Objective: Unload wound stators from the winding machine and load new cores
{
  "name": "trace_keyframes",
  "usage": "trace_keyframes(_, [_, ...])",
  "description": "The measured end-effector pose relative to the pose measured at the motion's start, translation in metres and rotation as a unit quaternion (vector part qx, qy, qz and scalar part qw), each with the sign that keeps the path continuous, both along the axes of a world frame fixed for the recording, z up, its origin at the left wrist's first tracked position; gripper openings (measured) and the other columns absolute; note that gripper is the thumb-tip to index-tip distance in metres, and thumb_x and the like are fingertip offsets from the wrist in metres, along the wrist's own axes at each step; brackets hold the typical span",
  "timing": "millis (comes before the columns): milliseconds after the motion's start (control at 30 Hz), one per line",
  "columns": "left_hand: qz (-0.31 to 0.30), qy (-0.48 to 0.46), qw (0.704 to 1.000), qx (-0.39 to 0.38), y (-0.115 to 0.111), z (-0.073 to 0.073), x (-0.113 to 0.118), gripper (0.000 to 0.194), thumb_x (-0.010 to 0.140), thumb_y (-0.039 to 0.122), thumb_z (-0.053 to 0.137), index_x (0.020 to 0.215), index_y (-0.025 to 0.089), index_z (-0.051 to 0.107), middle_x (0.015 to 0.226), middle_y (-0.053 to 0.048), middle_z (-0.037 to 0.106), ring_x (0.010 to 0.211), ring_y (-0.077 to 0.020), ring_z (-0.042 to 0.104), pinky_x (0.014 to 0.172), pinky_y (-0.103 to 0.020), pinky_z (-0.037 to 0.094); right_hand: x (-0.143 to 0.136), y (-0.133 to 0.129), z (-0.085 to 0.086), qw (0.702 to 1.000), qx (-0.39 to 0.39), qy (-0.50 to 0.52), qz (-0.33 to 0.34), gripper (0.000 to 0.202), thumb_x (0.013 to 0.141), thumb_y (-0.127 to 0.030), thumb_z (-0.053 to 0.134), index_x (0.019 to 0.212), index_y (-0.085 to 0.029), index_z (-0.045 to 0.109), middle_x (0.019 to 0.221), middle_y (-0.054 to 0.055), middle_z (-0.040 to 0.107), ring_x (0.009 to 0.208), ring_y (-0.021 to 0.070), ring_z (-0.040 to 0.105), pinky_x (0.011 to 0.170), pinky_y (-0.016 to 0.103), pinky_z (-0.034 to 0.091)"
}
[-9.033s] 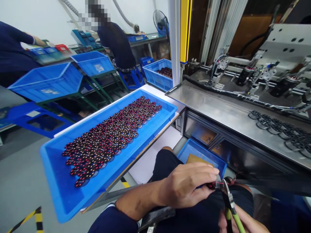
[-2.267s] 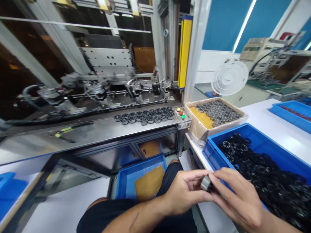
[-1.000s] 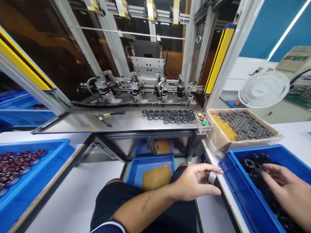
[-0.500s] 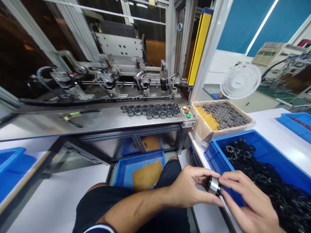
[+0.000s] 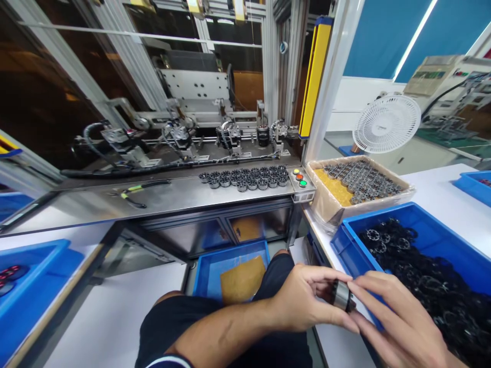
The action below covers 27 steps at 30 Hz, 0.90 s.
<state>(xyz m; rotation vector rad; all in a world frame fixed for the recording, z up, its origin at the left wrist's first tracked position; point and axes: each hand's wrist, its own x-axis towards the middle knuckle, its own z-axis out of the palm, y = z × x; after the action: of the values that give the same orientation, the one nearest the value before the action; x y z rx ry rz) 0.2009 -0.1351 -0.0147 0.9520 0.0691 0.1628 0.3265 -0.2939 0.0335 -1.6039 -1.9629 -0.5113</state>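
Between my two hands is a small cylindrical part [image 5: 341, 295], with a silver metal band and black ends. My left hand [image 5: 307, 299] has its thumb and fingers round the part from the left. The fingertips of my right hand [image 5: 395, 312] press on its right end. Both hands are over the edge of the right-hand table, beside a blue bin [image 5: 452, 237] of black ring-shaped parts [image 5: 429, 281].
Rows of dark ring parts [image 5: 249, 178] and pliers [image 5: 141, 187] lie on the metal ledge. A button box [image 5: 304, 193], a lined carton [image 5: 326, 202] of parts and a white fan [image 5: 386, 123] stand right. Blue bins are at left [image 5: 38, 291] and below [image 5: 203, 281].
The view has turned slightly left, so more of the left blue bin shows. Both hands still hold the cylindrical part, whose silver band now looks darker and slightly turned.
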Motion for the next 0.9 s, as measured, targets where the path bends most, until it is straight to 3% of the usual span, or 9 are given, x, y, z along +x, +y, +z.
trace_keyframes(100, [-0.008, -0.004, 1.0, -0.012, -0.002, -0.001, 0.001, 0.08, 0.034, 0.021, 0.101, 0.109, 0.012, 0.073, 0.088, -0.005, 0.077, 0.083, -0.0175, 0.072, 0.092, -0.032, 0.057, 0.0, -0.001, -0.003, 1.0, 0.007, -0.019, -0.009, 0.037, 0.087, -0.003, 0.066, 0.123, -0.007, 0.063, 0.106, 0.013, 0.066, 0.102, 0.022, 0.062, 0.086, 0.035, 0.055])
trace_keyframes(200, [0.0, -0.027, 0.999, 0.019, -0.004, -0.003, 0.003, 0.073, 0.048, 0.026, 0.099, 0.115, 0.012, 0.071, 0.088, -0.005, 0.075, 0.081, -0.0158, 0.07, 0.09, -0.031, 0.057, -0.001, -0.001, -0.004, 1.0, 0.006, -0.017, -0.022, 0.045, 0.085, -0.002, 0.066, 0.129, -0.009, 0.061, 0.105, 0.013, 0.068, 0.102, 0.0235, 0.063, 0.085, 0.037, 0.056])
trace_keyframes(300, [0.018, -0.057, 0.993, 0.105, -0.004, -0.001, 0.0, 0.068, 0.072, 0.035, 0.087, 0.13, 0.01, 0.063, 0.101, -0.01, 0.074, 0.089, -0.0179, 0.07, 0.092, -0.032, 0.055, 0.0, 0.0, -0.001, 1.0, 0.012, -0.014, -0.02, 0.046, 0.085, -0.004, 0.068, 0.13, -0.012, 0.061, 0.107, 0.013, 0.068, 0.103, 0.0231, 0.064, 0.087, 0.036, 0.057])
trace_keyframes(433, [0.015, -0.104, 0.961, 0.255, 0.002, 0.011, -0.011, 0.06, 0.095, 0.036, 0.06, 0.147, 0.01, 0.046, 0.125, -0.018, 0.068, 0.107, -0.0228, 0.068, 0.096, -0.034, 0.054, 0.009, 0.003, 0.003, 0.995, 0.005, 0.071, -0.068, 0.043, 0.092, -0.026, 0.067, 0.133, -0.014, 0.059, 0.119, 0.013, 0.065, 0.11, 0.021, 0.065, 0.094, 0.03, 0.056])
trace_keyframes(567, [0.003, -0.15, 0.909, 0.388, 0.009, 0.023, -0.019, 0.055, 0.096, 0.028, 0.053, 0.147, 0.01, 0.044, 0.122, -0.018, 0.07, 0.101, -0.0216, 0.07, 0.092, -0.031, 0.055, 0.013, 0.006, 0.004, 0.987, -0.019, 0.147, -0.064, 0.041, 0.095, -0.032, 0.064, 0.133, -0.017, 0.058, 0.119, 0.01, 0.065, 0.11, 0.0164, 0.065, 0.095, 0.024, 0.054])
trace_keyframes(667, [0.011, -0.182, 0.896, 0.406, 0.009, 0.023, -0.018, 0.057, 0.094, 0.025, 0.055, 0.148, 0.011, 0.042, 0.132, -0.019, 0.066, 0.108, -0.0224, 0.07, 0.095, -0.03, 0.054, 0.009, 0.007, 0.008, 0.988, -0.016, 0.147, -0.03, 0.033, 0.096, -0.028, 0.063, 0.127, -0.017, 0.061, 0.112, 0.008, 0.067, 0.107, 0.0157, 0.065, 0.094, 0.024, 0.056])
trace_keyframes(767, [0.023, -0.185, 0.899, 0.396, 0.005, 0.021, -0.019, 0.055, 0.094, 0.026, 0.057, 0.145, 0.009, 0.045, 0.128, -0.019, 0.068, 0.114, -0.0236, 0.069, 0.099, -0.03, 0.053, 0.006, 0.004, 0.007, 0.992, -0.004, 0.123, -0.032, 0.029, 0.095, -0.024, 0.064, 0.123, -0.018, 0.064, 0.109, 0.008, 0.07, 0.105, 0.0169, 0.067, 0.093, 0.026, 0.058])
trace_keyframes(833, [0.039, -0.182, 0.894, 0.408, 0.01, 0.02, -0.022, 0.052, 0.095, 0.027, 0.055, 0.143, 0.008, 0.048, 0.127, -0.02, 0.068, 0.119, -0.024, 0.066, 0.102, -0.031, 0.052, 0.012, -0.001, -0.001, 0.994, -0.003, 0.093, -0.05, 0.032, 0.093, -0.028, 0.067, 0.123, -0.019, 0.065, 0.112, 0.008, 0.071, 0.104, 0.0189, 0.069, 0.093, 0.027, 0.059])
trace_keyframes(900, [0.088, -0.149, 0.868, 0.466, 0.029, 0.02, -0.028, 0.052, 0.094, 0.029, 0.057, 0.141, 0.007, 0.052, 0.129, -0.021, 0.065, 0.122, -0.0238, 0.064, 0.104, -0.031, 0.051, 0.026, -0.006, -0.019, 0.996, -0.017, 0.067, -0.06, 0.037, 0.09, -0.035, 0.07, 0.123, -0.021, 0.067, 0.115, 0.007, 0.072, 0.102, 0.0209, 0.071, 0.09, 0.027, 0.061])
